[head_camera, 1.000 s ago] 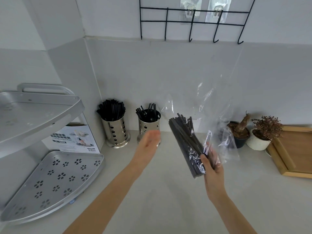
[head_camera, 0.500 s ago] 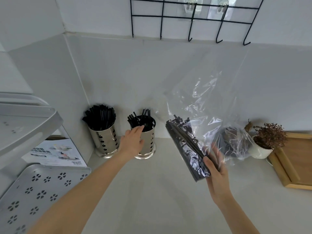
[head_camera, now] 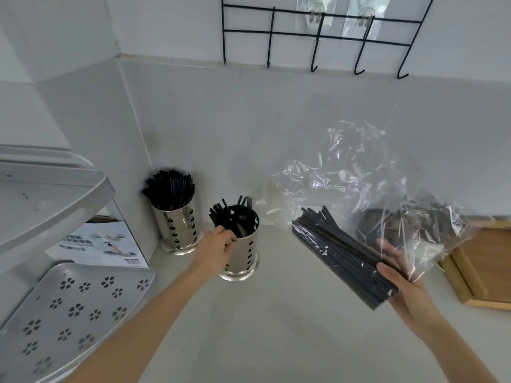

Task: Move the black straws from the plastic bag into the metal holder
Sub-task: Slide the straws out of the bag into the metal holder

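Note:
My right hand (head_camera: 403, 286) grips a bundle of black straws (head_camera: 340, 250) through a crumpled clear plastic bag (head_camera: 359, 175), held above the counter with the straw tips pointing up and left. My left hand (head_camera: 217, 248) clasps the rim of the nearer metal holder (head_camera: 243, 255), which is perforated, shiny and partly filled with loose black straws (head_camera: 235, 217). A second metal holder (head_camera: 177, 225) stands in the corner to its left, packed full of black straws.
A grey two-tier corner rack (head_camera: 69, 308) with flower-shaped holes fills the left side, a printed box (head_camera: 99, 244) behind it. A wooden tray (head_camera: 484, 269) lies at the right edge. Dark plant pots show blurred through the bag. A black wire hook rail (head_camera: 318, 37) hangs on the wall.
My left hand reached forward and took hold of the nearer holder's rim, pulling it towards me. My right hand tilted the bagged straw bundle flatter.

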